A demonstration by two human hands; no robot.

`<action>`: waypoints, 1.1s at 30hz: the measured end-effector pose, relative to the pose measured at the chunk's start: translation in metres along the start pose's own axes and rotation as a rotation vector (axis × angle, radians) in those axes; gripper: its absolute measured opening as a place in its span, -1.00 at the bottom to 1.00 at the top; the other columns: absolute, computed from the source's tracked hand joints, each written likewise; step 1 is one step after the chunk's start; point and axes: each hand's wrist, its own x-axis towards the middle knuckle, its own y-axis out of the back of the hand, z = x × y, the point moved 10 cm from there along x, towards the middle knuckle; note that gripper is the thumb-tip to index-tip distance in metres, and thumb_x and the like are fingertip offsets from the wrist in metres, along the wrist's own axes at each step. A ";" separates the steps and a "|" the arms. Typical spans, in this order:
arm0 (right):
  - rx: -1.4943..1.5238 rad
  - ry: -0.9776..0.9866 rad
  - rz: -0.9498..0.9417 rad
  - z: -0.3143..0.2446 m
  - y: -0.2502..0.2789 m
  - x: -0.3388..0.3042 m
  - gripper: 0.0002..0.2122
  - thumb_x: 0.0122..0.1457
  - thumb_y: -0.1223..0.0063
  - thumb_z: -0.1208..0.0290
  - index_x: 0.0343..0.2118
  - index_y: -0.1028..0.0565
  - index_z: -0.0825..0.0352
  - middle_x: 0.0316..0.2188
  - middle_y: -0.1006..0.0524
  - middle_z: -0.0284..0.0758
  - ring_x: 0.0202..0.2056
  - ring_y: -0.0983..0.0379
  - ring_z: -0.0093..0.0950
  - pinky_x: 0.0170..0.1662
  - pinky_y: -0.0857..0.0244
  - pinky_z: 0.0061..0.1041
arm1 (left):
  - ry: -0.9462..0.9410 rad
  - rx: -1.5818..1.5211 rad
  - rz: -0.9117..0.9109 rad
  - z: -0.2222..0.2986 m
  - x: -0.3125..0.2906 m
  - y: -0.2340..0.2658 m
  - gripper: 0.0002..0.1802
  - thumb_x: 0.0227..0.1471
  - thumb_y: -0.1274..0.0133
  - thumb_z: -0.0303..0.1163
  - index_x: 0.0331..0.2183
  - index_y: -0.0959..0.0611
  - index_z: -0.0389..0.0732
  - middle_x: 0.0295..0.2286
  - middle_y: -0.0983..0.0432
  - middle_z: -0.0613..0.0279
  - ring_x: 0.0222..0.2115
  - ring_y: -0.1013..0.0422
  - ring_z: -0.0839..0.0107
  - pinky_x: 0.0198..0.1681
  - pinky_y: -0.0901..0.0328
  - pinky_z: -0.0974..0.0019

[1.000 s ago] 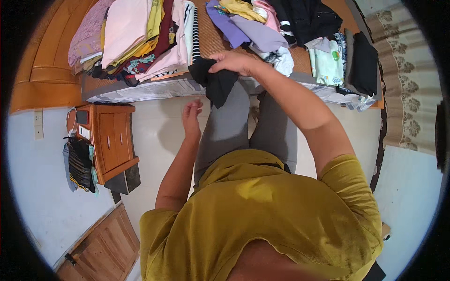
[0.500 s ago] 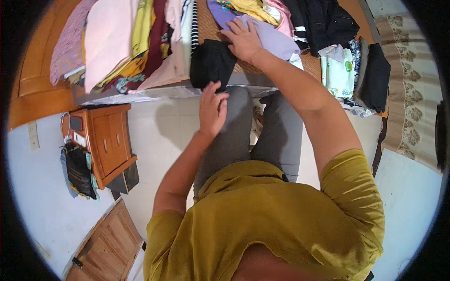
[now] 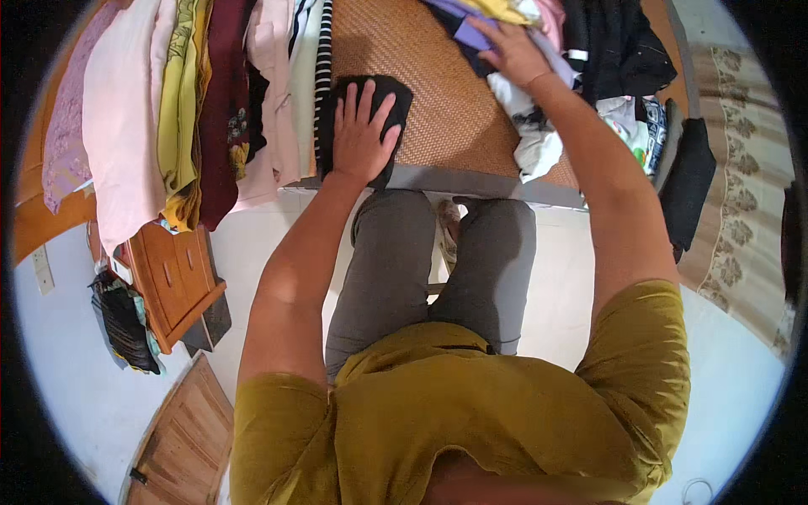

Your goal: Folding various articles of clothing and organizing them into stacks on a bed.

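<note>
My left hand (image 3: 364, 139) lies flat with fingers spread on a folded black garment (image 3: 393, 103) near the front edge of the woven mat (image 3: 446, 93). At the far right my right hand (image 3: 515, 52) rests on a lavender garment (image 3: 472, 35), its fingers stretched and apart. That garment belongs to a loose heap with yellow cloth (image 3: 497, 8) and pink cloth (image 3: 551, 18). A white and black cloth (image 3: 530, 135) lies by my right forearm, its end at the mat's front edge.
Several garments stand in a row at left, among them a pale pink one (image 3: 126, 126), a maroon one (image 3: 220, 109) and a striped one (image 3: 323, 71). Black clothes (image 3: 623, 50) lie at the right. A wooden cabinet (image 3: 181, 278) stands below left; a curtain (image 3: 736, 194) hangs at right.
My left hand has come down flat on the black garment. My right hand has moved right and farther away, the lavender cloth has shifted with it, and more mat shows.
</note>
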 end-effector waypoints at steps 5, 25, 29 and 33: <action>-0.069 -0.122 -0.068 0.042 0.004 0.021 -0.40 -0.11 -0.18 0.33 0.07 -0.24 -0.05 -0.09 -0.32 -0.17 -0.02 -0.21 -0.16 0.05 -0.09 -0.28 | 0.071 -0.010 0.148 -0.018 0.032 -0.002 -0.41 -0.05 -0.01 -0.21 0.05 -0.30 -0.03 0.12 0.04 0.05 0.13 0.09 -0.03 0.13 0.13 -0.10; 0.207 -0.751 0.358 0.168 0.106 0.003 -0.74 0.09 0.11 0.26 -0.25 -0.48 0.30 -0.29 -0.50 -0.13 -0.23 -0.42 -0.15 -0.14 -0.27 -0.33 | 0.066 -0.063 0.181 -0.020 0.040 -0.003 -0.41 -0.05 0.01 -0.21 0.06 -0.30 -0.04 0.12 0.02 0.03 0.15 0.12 0.00 0.16 0.18 -0.05; 0.572 -0.836 0.575 0.147 0.207 0.009 -0.59 0.18 0.20 0.14 -0.18 -0.39 0.46 -0.33 -0.49 -0.18 -0.34 -0.46 -0.35 -0.31 -0.35 -0.35 | 0.103 0.007 0.182 -0.032 0.030 0.000 -0.42 -0.05 0.03 -0.18 0.05 -0.31 -0.02 0.13 0.03 0.06 0.16 0.14 0.02 0.17 0.19 -0.02; 1.107 -0.982 0.919 0.017 0.316 0.015 -0.66 0.16 0.12 0.20 -0.12 -0.37 0.35 -0.29 -0.44 -0.27 -0.22 -0.36 -0.41 -0.12 -0.25 -0.45 | 0.073 0.013 0.163 -0.035 0.032 -0.017 -0.40 -0.05 0.05 -0.12 0.07 -0.30 0.02 0.14 0.05 0.08 0.17 0.18 0.03 0.18 0.23 -0.02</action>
